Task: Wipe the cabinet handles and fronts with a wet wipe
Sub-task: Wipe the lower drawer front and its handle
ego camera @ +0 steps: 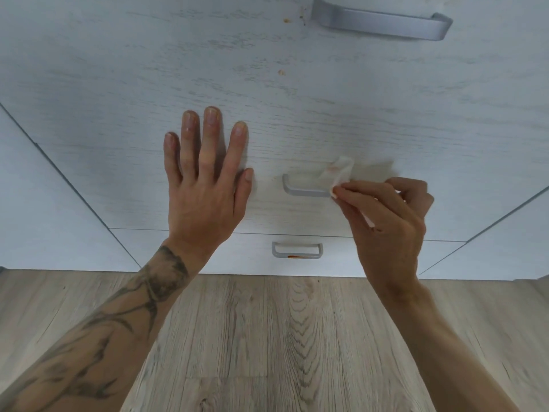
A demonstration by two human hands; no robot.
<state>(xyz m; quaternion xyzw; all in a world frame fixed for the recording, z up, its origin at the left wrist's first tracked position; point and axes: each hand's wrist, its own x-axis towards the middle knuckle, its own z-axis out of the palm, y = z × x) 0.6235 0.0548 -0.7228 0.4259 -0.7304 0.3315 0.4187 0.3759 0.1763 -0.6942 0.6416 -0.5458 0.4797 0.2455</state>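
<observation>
Left hand (205, 185) is lying flat on the middle drawer front (118, 99), its fingers (211, 135) straight and slightly spread, holding nothing; the thumb tip is sitting just left of the middle handle (306, 190). The forearm is showing dark tattoo work.

Right hand (389, 224) is pinching the wet wipe (338, 173), its fingers (356, 194) curled round the bunched cloth. The wipe is touching the right end of the middle handle and the front just above it. A faint orange-pink stain is showing on the wipe.

Top handle (380, 23) is sitting well above, with small brown specks (281, 72) showing on the front to its left and below. Bottom handle (297, 251) is sitting on the lower drawer front, an orange smear (294, 257) showing along its lower edge. The wood-grain floor (267, 337) is running beneath both arms.
</observation>
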